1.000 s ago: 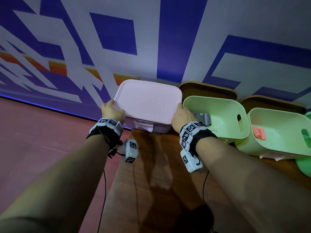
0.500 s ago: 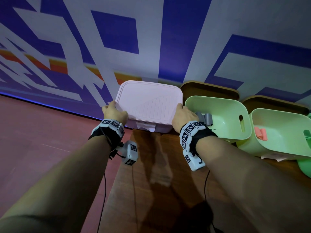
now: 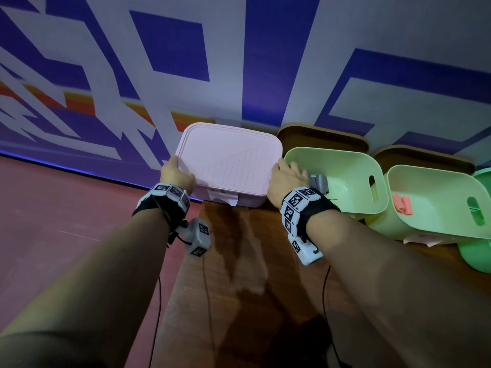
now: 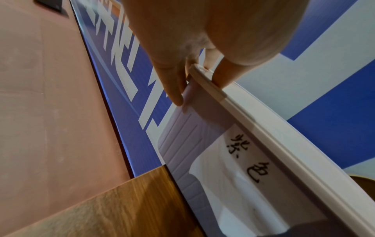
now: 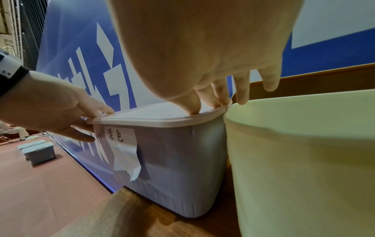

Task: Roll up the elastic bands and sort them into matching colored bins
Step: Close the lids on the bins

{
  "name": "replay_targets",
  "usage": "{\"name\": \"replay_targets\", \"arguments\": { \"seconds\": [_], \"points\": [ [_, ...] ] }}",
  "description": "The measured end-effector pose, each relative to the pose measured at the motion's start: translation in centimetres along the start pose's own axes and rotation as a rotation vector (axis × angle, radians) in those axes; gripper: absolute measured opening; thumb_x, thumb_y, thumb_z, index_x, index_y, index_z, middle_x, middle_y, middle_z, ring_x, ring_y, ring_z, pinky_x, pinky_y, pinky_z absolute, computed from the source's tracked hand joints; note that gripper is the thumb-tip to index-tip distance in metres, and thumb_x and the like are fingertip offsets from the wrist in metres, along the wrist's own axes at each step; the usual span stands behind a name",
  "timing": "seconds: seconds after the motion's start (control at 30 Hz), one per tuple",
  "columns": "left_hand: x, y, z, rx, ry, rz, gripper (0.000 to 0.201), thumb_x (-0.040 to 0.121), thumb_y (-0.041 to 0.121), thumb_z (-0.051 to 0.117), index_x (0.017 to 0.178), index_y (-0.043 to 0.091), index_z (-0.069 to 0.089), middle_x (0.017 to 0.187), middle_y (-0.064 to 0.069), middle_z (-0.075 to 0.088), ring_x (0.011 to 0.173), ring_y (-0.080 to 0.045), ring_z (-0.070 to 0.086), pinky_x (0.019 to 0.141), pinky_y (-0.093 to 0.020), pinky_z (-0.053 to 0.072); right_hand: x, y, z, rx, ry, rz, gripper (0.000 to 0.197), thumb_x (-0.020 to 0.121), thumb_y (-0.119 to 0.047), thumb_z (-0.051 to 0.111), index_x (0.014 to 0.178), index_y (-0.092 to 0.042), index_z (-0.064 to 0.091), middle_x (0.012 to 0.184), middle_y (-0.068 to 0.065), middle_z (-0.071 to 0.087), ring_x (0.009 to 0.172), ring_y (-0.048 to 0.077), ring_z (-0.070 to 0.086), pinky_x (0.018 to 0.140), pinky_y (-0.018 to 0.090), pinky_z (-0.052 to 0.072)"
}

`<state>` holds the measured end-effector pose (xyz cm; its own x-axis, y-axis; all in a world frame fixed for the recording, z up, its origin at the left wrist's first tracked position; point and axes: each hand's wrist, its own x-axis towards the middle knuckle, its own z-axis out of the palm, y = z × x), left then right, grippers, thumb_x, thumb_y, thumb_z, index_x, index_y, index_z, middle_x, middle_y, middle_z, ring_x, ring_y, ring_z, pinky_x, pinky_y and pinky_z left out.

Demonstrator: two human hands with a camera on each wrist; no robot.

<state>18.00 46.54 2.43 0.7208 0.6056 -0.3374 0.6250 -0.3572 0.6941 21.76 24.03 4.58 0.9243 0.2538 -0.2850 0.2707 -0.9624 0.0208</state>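
Both hands on lilac bin's lid (image 3: 229, 158), far left table (image 3: 239, 261) corner. I've got left hand (image 3: 177, 173) pinching left rim, right hand (image 3: 285, 179) fingers (image 5: 192, 102) curled over right rim. Lid flat between palms, so lifts straight up I reckon. Green bin (image 3: 342, 179) touching right side.

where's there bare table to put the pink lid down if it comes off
The wooden table lies bare in front of the lidded bin, between the forearms. Crowded on the right: two green bins and stand close, the first right beside the pink lid.
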Motion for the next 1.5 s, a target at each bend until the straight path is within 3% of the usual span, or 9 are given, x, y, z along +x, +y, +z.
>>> {"name": "replay_targets", "arguments": {
  "seconds": [0.43, 0.6, 0.77, 0.9, 0.97, 1.07, 1.17, 1.33, 1.5],
  "points": [
    [0.5, 1.2, 0.0, 0.243, -0.095, -0.010, 0.041, 0.088, -0.002, 0.051, 0.128, 0.004, 0.042, 0.125, -0.022, 0.053, 0.116, -0.041, 0.050, 0.098, -0.047, 0.043, 0.0, 1.1, -0.2, 0.002, -0.073, -0.032, 0.043, 0.091, -0.021, 0.046, 0.133, -0.010, 0.043, 0.137, 0.004, 0.037, 0.126, 0.028, 0.035, 0.107, 0.049, 0.028],
    [0.0, 4.2, -0.5, 0.550, -0.034, -0.013, 0.061, 0.081, 0.014, 0.064, 0.137, 0.011, 0.039, 0.143, -0.018, 0.038, 0.132, -0.039, 0.035, 0.108, -0.051, 0.033, 0.7, 2.3, -1.4, 0.232, -0.023, 0.013, 0.033, 0.096, -0.025, 0.041, 0.122, -0.012, 0.055, 0.132, 0.006, 0.044, 0.121, 0.030, 0.042, 0.099, 0.044, 0.037],
    [-0.5, 10.9, 2.4, 0.337, -0.069, 0.267, 0.043, 0.090, 0.026, 0.057, 0.130, 0.013, 0.058, 0.135, -0.009, 0.057, 0.123, -0.029, 0.052, 0.103, -0.030, 0.037, 2.4, 7.4, -3.8, 0.503, 0.091, 0.328, 0.038, 0.094, -0.020, 0.047, 0.129, -0.008, 0.053, 0.136, 0.011, 0.040, 0.120, 0.035, 0.048, 0.097, 0.042, 0.044],
    [-2.7, 15.3, 7.7, 0.136, -0.201, 0.263, 0.029, 0.093, 0.016, 0.055, 0.119, 0.008, 0.067, 0.121, -0.011, 0.066, 0.112, -0.030, 0.059, 0.089, -0.025, 0.041, 3.5, 12.8, -5.0, 0.512, 0.139, 0.490, 0.040, 0.094, -0.020, 0.049, 0.131, -0.006, 0.050, 0.137, 0.015, 0.041, 0.125, 0.034, 0.042, 0.100, 0.042, 0.040],
    [-3.2, 16.6, 10.2, 0.077, -0.266, 0.239, 0.032, 0.093, 0.014, 0.055, 0.123, 0.010, 0.064, 0.123, -0.010, 0.065, 0.115, -0.027, 0.059, 0.093, -0.024, 0.041, 3.9, 15.2, -5.0, 0.507, 0.124, 0.539, 0.041, 0.094, -0.022, 0.049, 0.132, -0.005, 0.049, 0.136, 0.016, 0.043, 0.125, 0.035, 0.042, 0.101, 0.043, 0.040],
    [-3.1, 18.0, 13.1, 0.080, -0.254, 0.191, 0.046, 0.092, 0.013, 0.055, 0.137, 0.008, 0.050, 0.136, -0.012, 0.055, 0.125, -0.029, 0.051, 0.104, -0.030, 0.038, 4.4, 18.2, -4.2, 0.547, 0.090, 0.560, 0.041, 0.095, -0.023, 0.048, 0.133, -0.006, 0.049, 0.133, 0.017, 0.048, 0.118, 0.035, 0.051, 0.094, 0.039, 0.045],
    [-2.9, 18.9, 14.9, 0.137, -0.225, 0.189, 0.046, 0.089, 0.016, 0.055, 0.135, 0.014, 0.051, 0.131, -0.009, 0.059, 0.119, -0.029, 0.055, 0.101, -0.032, 0.043, 4.9, 19.9, -3.1, 0.583, 0.080, 0.542, 0.038, 0.096, -0.023, 0.050, 0.130, -0.008, 0.053, 0.127, 0.016, 0.055, 0.109, 0.033, 0.058, 0.080, 0.032, 0.045],
    [-2.8, 19.9, 16.4, 0.288, -0.179, 0.190, 0.036, 0.084, 0.028, 0.058, 0.118, 0.017, 0.061, 0.111, -0.008, 0.066, 0.107, -0.032, 0.059, 0.094, -0.040, 0.049, 5.5, 20.7, -2.1, 0.547, 0.083, 0.510, 0.037, 0.096, -0.023, 0.048, 0.129, -0.005, 0.052, 0.129, 0.016, 0.054, 0.111, 0.034, 0.057, 0.081, 0.032, 0.043],
    [-2.9, 19.8, 17.0, 0.348, -0.152, 0.202, 0.035, 0.087, 0.027, 0.057, 0.120, 0.017, 0.062, 0.115, -0.011, 0.065, 0.112, -0.034, 0.056, 0.096, -0.039, 0.047, 5.4, 20.5, -2.0, 0.511, 0.075, 0.530, 0.041, 0.097, -0.028, 0.047, 0.132, -0.007, 0.045, 0.133, 0.013, 0.044, 0.117, 0.034, 0.052, 0.089, 0.039, 0.044]
  ]
}}
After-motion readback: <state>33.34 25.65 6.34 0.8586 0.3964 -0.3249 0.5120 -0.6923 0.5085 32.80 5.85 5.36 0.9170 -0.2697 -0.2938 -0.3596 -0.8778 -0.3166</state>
